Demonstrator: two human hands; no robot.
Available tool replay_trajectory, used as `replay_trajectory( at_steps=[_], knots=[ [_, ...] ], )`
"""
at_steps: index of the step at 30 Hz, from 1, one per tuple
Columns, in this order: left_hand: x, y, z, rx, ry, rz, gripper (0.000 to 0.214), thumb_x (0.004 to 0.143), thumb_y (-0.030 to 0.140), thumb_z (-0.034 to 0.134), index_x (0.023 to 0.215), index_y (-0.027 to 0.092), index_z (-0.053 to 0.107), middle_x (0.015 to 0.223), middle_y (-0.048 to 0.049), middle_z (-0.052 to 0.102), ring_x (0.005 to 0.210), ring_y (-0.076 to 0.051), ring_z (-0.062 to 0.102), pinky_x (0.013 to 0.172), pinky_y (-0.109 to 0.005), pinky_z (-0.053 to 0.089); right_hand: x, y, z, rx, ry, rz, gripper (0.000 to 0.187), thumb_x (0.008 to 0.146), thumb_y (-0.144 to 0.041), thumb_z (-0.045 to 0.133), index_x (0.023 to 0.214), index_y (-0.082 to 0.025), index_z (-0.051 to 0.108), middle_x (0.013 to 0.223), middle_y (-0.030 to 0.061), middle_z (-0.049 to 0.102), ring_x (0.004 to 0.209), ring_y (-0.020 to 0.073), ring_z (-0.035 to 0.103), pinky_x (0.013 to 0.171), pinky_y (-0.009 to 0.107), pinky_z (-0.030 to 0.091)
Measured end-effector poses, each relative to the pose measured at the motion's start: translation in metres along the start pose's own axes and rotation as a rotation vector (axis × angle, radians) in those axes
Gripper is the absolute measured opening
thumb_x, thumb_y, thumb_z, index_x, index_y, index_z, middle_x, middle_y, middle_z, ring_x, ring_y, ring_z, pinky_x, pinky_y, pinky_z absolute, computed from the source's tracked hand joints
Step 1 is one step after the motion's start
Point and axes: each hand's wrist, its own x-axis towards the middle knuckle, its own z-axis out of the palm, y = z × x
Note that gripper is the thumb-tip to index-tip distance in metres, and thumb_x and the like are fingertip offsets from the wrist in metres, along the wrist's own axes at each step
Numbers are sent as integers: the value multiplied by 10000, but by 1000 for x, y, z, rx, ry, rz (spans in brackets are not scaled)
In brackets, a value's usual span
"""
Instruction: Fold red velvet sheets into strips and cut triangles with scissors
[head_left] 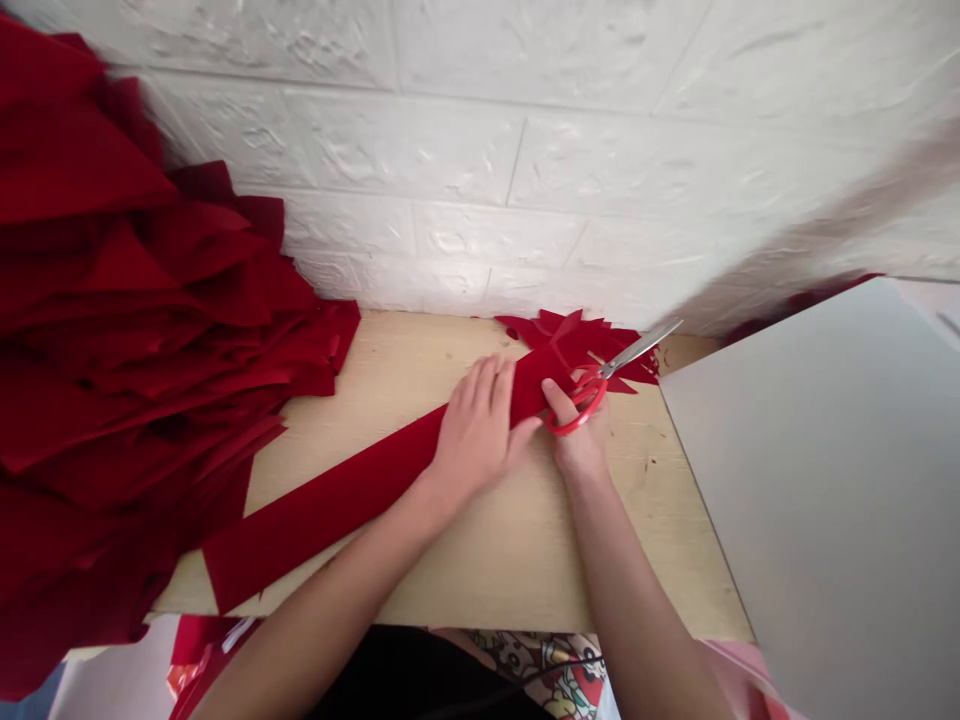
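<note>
A long strip of red felt (337, 490) runs diagonally across the wooden board, from lower left up to the middle. My left hand (476, 430) lies flat on it, pressing the cloth down with fingers spread. My right hand (574, 435) has its fingers through the red loop handles of a pair of steel scissors (600, 375), whose blades point up and right. The blades lie beside the strip's far end, and their open or closed state is hard to tell. Small jagged red felt offcuts (577, 340) lie under and behind the scissors.
A large heap of red felt pieces (127, 320) rises at the left of the light wooden board (480, 570). A white textured brick-pattern wall (450, 170) stands behind it. A large pale grey sheet (817, 480) covers the right side.
</note>
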Motion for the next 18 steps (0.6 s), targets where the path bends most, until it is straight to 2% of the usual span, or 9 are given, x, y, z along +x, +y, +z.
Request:
replay_trajectory(
  at_steps=[3, 6, 8, 10, 13, 15, 18],
  knots=[
    [1, -19, 26, -38, -111, -100, 685, 1038, 483, 315, 1527, 4, 296, 1569, -253, 415, 1500, -354, 336, 1206, -532, 336, 2, 0, 2, -49, 3, -16, 432, 656, -373, 864, 823, -230, 493, 728, -67, 493, 618, 96, 433, 623, 262, 411],
    [-2, -30, 28, -42, -114, -100, 659, 1023, 467, 378, 1506, 21, 329, 1593, -248, 380, 1534, -359, 264, 1247, -559, 253, 3, -1, 4, -78, -6, -8, 425, 660, -369, 860, 796, -223, 485, 719, -67, 495, 610, 90, 423, 616, 257, 399],
    [-1, -30, 24, -106, -62, -93, 562, 1002, 449, 448, 1404, 55, 445, 1515, -235, 485, 1496, -349, 343, 1248, -549, 255, 4, -3, 4, -92, 2, 5, 426, 663, -380, 857, 798, -222, 486, 702, -68, 488, 609, 93, 425, 616, 259, 399],
    [1, -29, 19, -228, 20, -121, 408, 971, 424, 523, 1233, 112, 540, 1322, -192, 633, 1358, -322, 508, 1220, -536, 308, 4, -5, 4, -115, 8, 8, 430, 664, -400, 855, 800, -220, 488, 702, -64, 488, 618, 97, 430, 621, 262, 403],
    [3, -29, 12, -397, 97, -214, 175, 968, 350, 526, 1021, 186, 557, 1035, -104, 701, 1059, -258, 646, 1090, -501, 446, 2, -6, 3, -143, 0, 5, 433, 671, -440, 844, 818, -221, 499, 712, -57, 494, 625, 102, 428, 623, 267, 402],
    [5, -31, 8, -443, 95, -244, 122, 988, 309, 488, 970, 205, 550, 951, -70, 697, 938, -224, 655, 958, -429, 517, 1, -6, 3, -148, -11, 14, 441, 672, -467, 840, 836, -224, 511, 699, -59, 485, 614, 103, 420, 614, 268, 394],
    [6, -35, 3, -456, 91, -248, 129, 1003, 302, 468, 978, 210, 554, 917, -49, 691, 841, -190, 650, 799, -333, 528, 1, -6, 2, -146, -16, 26, 442, 685, -488, 836, 851, -225, 521, 713, -54, 496, 615, 104, 431, 618, 271, 394]
  ],
)
